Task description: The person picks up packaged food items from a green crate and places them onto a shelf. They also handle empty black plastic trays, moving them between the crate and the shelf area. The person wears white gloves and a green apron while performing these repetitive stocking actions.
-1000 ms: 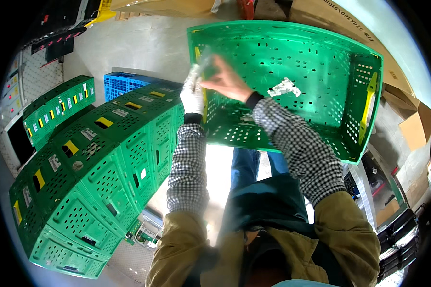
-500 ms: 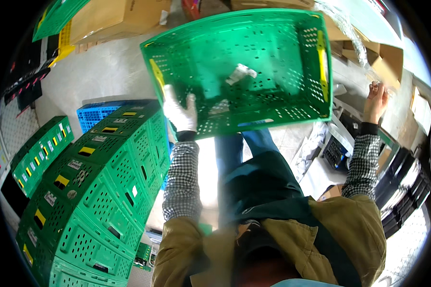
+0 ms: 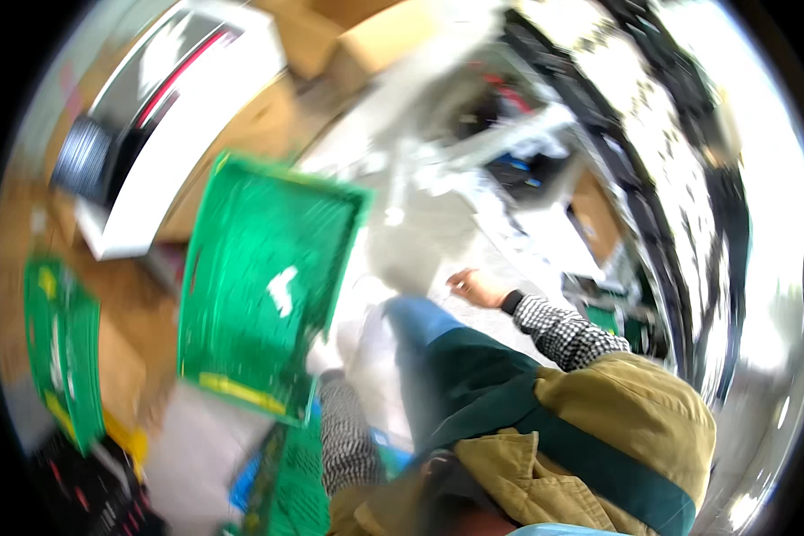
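A green perforated plastic crate (image 3: 207,295) with yellow handle parts hangs in front of me to the left, tilted so its inside shows. My left hand (image 3: 324,355), in a white glove, is closed on the crate's near right corner. Inside the crate lies a small white crumpled piece (image 3: 281,290), perhaps paper or plastic. My bare right hand (image 3: 479,288) is apart from the crate, over the pale floor in front of my legs. Its fingers are drawn together; motion blur hides what is between them, if anything.
Green stacked crates (image 3: 299,478) stand low at my left leg. Another green crate (image 3: 62,348) is at the far left, near cardboard boxes (image 3: 241,134) and a white box-like unit (image 3: 205,116). A grey bin (image 3: 509,134) with mixed scraps and a rack of dark items (image 3: 634,179) stand to the right.
My view has swung to the right. The crate has turned and now sits farther left in view, still in my left hand. My right hand has come inward from the far right.
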Demonstrator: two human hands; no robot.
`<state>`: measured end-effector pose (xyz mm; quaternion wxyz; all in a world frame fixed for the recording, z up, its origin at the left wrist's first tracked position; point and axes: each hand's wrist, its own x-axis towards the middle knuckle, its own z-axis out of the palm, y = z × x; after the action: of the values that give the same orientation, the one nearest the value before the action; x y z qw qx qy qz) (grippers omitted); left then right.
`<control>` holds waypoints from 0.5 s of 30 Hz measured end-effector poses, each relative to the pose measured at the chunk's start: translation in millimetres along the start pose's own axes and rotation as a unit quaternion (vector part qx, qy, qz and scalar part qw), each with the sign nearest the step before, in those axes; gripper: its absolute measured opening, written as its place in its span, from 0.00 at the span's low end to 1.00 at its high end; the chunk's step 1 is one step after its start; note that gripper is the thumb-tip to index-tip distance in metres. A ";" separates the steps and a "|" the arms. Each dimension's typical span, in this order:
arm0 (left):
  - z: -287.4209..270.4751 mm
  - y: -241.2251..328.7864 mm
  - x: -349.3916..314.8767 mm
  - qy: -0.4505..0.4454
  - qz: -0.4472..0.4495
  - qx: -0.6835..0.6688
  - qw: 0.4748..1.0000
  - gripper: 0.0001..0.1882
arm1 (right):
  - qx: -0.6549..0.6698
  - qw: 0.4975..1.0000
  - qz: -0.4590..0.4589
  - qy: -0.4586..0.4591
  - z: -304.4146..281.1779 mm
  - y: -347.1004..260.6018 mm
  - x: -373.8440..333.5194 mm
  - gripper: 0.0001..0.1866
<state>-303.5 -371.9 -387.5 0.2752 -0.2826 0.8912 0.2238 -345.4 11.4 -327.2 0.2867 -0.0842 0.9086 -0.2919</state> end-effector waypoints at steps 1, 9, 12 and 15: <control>-2.1 8.9 -4.7 0.027 -0.001 0.029 0.999 0.32 | 0.027 0.999 0.044 -0.010 -8.1 1.9 -31.2 0.14; -28.9 104.2 -69.4 0.065 0.069 0.082 0.992 0.43 | 0.083 0.975 0.121 0.165 -70.4 59.6 -221.8 0.13; -32.8 173.2 -98.0 0.134 0.088 0.132 0.978 0.40 | 0.105 0.940 0.150 0.288 -98.6 78.1 -302.8 0.12; -0.7 281.2 -137.4 0.157 0.303 0.037 0.939 0.35 | 0.121 0.886 0.200 0.400 -116.5 137.3 -399.9 0.12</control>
<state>-385.5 -111.9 -233.8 0.0615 -0.0203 0.9742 0.2163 -81.3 307.7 -140.5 -0.0406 0.2583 0.9015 -0.3448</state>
